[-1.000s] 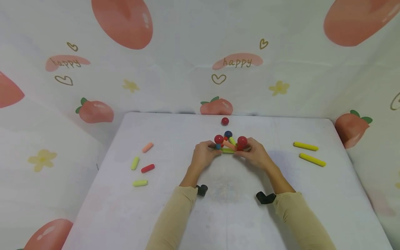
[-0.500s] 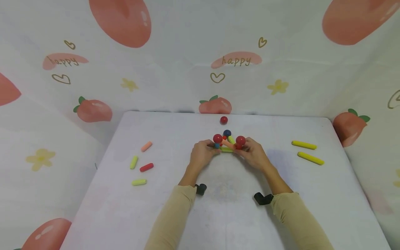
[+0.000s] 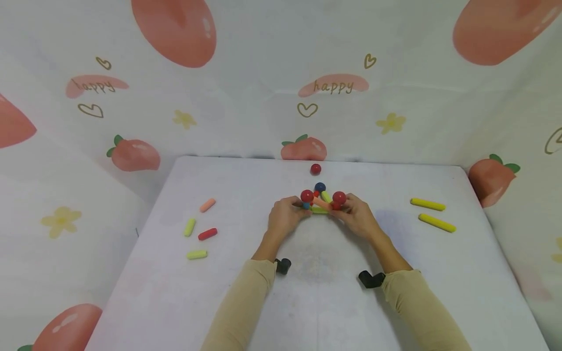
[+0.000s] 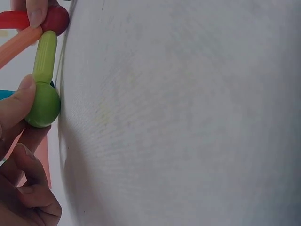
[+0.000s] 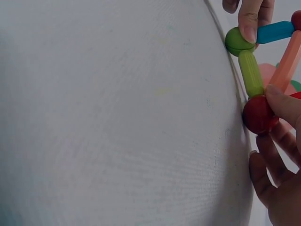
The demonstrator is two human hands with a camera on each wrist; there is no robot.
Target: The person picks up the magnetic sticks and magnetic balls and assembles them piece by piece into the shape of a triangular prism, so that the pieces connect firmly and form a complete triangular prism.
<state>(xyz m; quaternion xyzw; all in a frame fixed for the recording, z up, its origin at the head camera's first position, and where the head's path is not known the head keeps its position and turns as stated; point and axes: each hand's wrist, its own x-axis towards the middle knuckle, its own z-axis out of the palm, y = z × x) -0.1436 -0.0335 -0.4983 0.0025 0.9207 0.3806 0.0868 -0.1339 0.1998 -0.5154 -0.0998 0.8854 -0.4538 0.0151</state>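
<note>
A small frame of coloured sticks and balls stands mid-table between both hands in the head view. My left hand [image 3: 283, 217] pinches its green ball [image 4: 43, 106] between thumb and fingers. My right hand [image 3: 359, 218] grips the lower red ball [image 5: 259, 115] the same way. A lime stick [image 5: 251, 73] joins these two balls low down. From the green ball rises a blue stick [image 5: 275, 32], and an orange stick [image 5: 284, 66] slants up from the red one. Two red balls top the frame, the left one [image 3: 307, 196] and the right one [image 3: 339, 197]. A dark blue ball [image 3: 320, 187] shows behind.
A loose red ball [image 3: 315, 169] lies near the table's far edge. On the left are an orange stick [image 3: 208, 205], a red stick [image 3: 208, 234] and two lime sticks, one [image 3: 197, 254] nearest. Two longer yellow sticks, one [image 3: 428, 204] farther back, lie on the right.
</note>
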